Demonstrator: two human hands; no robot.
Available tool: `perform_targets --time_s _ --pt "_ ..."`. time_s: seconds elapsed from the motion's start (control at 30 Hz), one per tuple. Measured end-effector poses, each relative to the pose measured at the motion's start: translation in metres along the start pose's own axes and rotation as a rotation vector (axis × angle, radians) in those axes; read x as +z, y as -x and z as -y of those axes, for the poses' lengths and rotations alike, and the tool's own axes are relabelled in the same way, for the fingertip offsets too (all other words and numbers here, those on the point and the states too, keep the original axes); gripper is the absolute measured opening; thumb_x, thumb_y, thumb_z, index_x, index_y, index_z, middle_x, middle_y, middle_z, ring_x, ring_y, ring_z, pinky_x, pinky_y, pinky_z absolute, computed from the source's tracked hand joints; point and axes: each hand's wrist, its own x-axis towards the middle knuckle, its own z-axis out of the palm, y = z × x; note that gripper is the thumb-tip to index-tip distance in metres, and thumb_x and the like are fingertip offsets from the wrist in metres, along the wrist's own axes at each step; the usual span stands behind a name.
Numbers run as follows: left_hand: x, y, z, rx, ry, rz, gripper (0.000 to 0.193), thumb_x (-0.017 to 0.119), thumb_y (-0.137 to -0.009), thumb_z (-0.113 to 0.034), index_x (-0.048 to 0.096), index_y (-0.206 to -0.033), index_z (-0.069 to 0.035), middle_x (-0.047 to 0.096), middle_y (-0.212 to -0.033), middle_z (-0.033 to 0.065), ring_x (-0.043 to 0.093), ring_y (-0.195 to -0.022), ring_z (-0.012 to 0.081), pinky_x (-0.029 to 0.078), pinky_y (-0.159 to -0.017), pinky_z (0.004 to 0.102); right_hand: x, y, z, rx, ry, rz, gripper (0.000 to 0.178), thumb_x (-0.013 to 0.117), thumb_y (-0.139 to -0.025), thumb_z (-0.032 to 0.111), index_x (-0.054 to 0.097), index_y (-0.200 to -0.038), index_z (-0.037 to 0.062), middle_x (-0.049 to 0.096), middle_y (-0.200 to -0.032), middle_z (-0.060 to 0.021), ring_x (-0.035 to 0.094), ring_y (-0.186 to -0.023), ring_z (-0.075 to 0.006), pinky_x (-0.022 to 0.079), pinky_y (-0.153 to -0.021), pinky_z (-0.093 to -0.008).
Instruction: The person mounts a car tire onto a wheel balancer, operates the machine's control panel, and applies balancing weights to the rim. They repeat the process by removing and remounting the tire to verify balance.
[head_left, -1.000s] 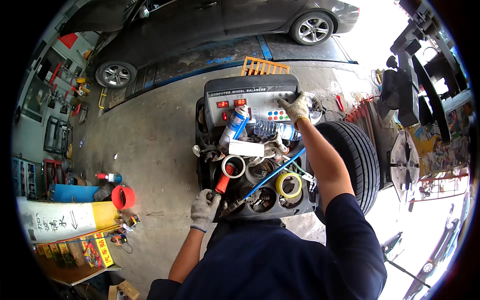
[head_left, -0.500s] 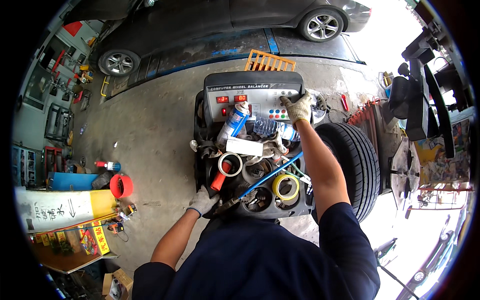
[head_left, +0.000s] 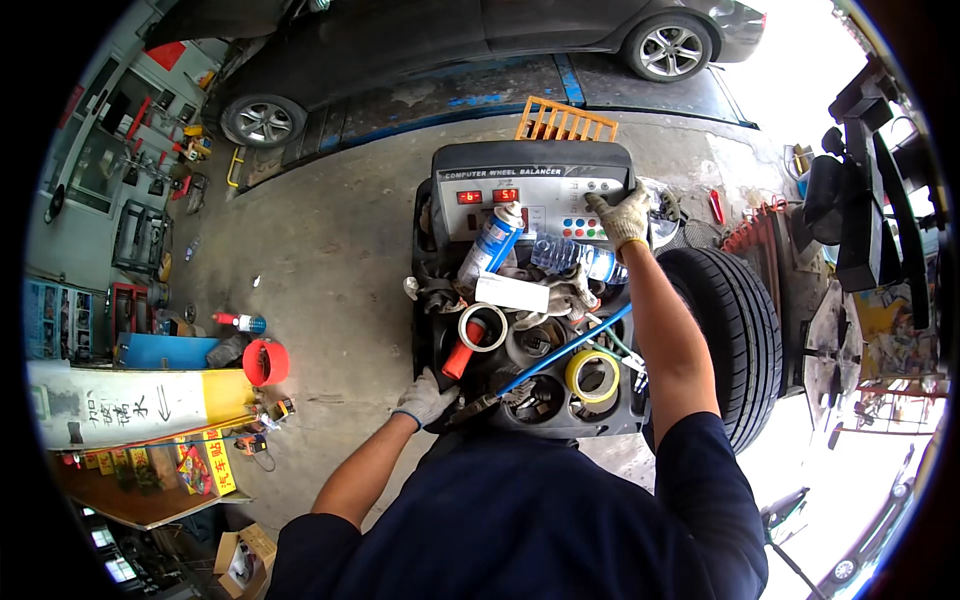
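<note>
A grey-and-black wheel balancer (head_left: 530, 150) stands in front of me. My right hand (head_left: 624, 218), in a pale knit glove, is at the right end of its control panel (head_left: 560, 192), with a fingertip on the panel near the upper-right keys. My left hand (head_left: 427, 398), also gloved, rests on the near left corner of the tool tray (head_left: 470, 420), thumb and fingers apart. Between my hands lie a blue-and-white spray can (head_left: 492, 243), a clear plastic bottle (head_left: 560, 257), a white box (head_left: 512, 293), a yellow tape roll (head_left: 593, 376), a red-handled tool (head_left: 462, 352) and a blue rod (head_left: 560, 352).
A tyre (head_left: 730, 345) stands right of the balancer. Beyond it are an orange slatted rack (head_left: 566, 118) and a dark car (head_left: 420, 60) on a lift platform (head_left: 450, 100). A red bucket (head_left: 264, 362) and a signboard (head_left: 120, 405) are at the left.
The red digits on the panel display have changed. The whole view has shifted, so everything sits slightly farther right. Both hands stay in the same places on the balancer.
</note>
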Motion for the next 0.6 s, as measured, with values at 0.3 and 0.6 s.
perform_targets --time_s 0.3,0.6 --pt "-0.157 0.029 -0.024 0.108 0.106 -0.261 0.06 0.072 -0.085 -0.055 0.066 -0.117 -0.004 0.074 -0.107 0.0161 0.071 -0.102 0.0304 0.055 -0.088 0.0432 0.001 -0.012 -0.02 -0.018 0.051 0.001 0.114 0.091 -0.069 0.05 0.031 -0.154 0.0028 0.052 -0.141 -0.0274 0.056 -0.128 -0.0413 0.049 -0.106 -0.0448" --pt "-0.19 -0.05 -0.173 0.41 -0.083 -0.638 0.083 0.076 -0.083 -0.048 0.039 -0.147 -0.009 0.05 -0.145 0.0208 0.059 -0.124 0.0409 0.051 -0.103 0.0491 0.001 -0.002 -0.002 0.053 0.07 -0.006 0.117 0.089 -0.068 0.053 0.03 -0.155 0.0038 0.047 -0.145 -0.0287 0.052 -0.132 -0.0432 0.045 -0.11 -0.047"
